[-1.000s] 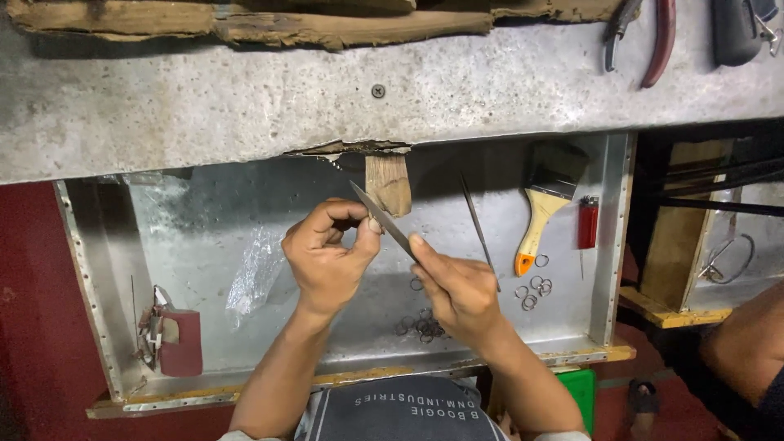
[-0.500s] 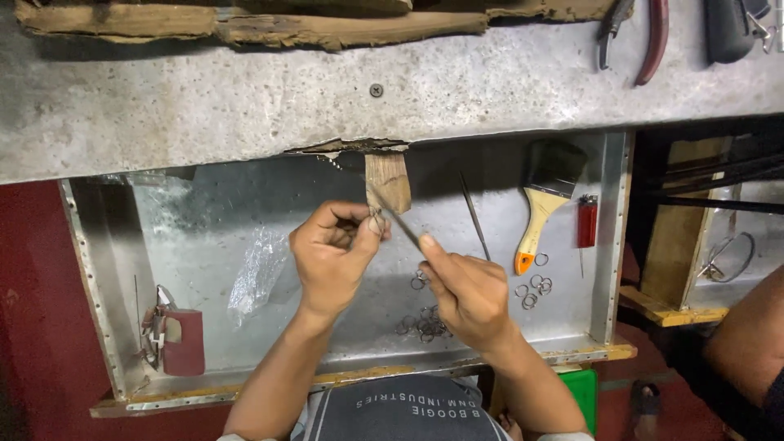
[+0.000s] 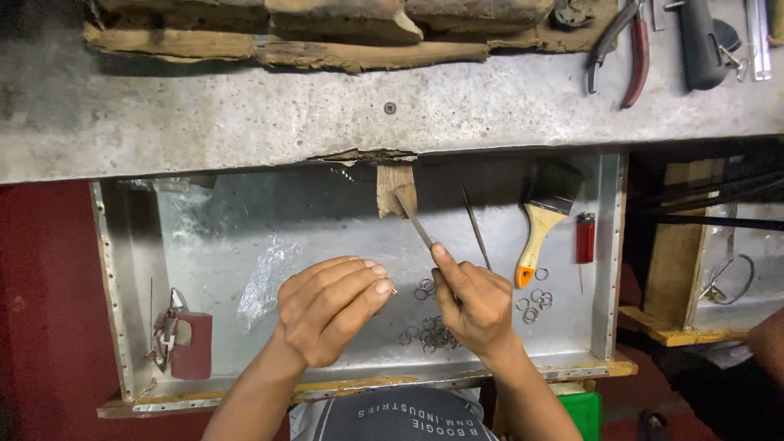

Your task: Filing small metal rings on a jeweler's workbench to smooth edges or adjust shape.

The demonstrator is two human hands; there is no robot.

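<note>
We find filing in hand over the metal tray [image 3: 245, 220]: our right hand [image 3: 474, 306] grips a file [image 3: 416, 224] whose tip rests on the wooden peg [image 3: 394, 188], our left hand [image 3: 331, 306] pinches a small ring [image 3: 393, 290] just beside it, and the next stroke calls for bringing ring and file together.

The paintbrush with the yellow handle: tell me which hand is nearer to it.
Right. The right hand, holding a thin file, sits just left of and below the paintbrush. The left hand is farther left, beyond the right hand.
</note>
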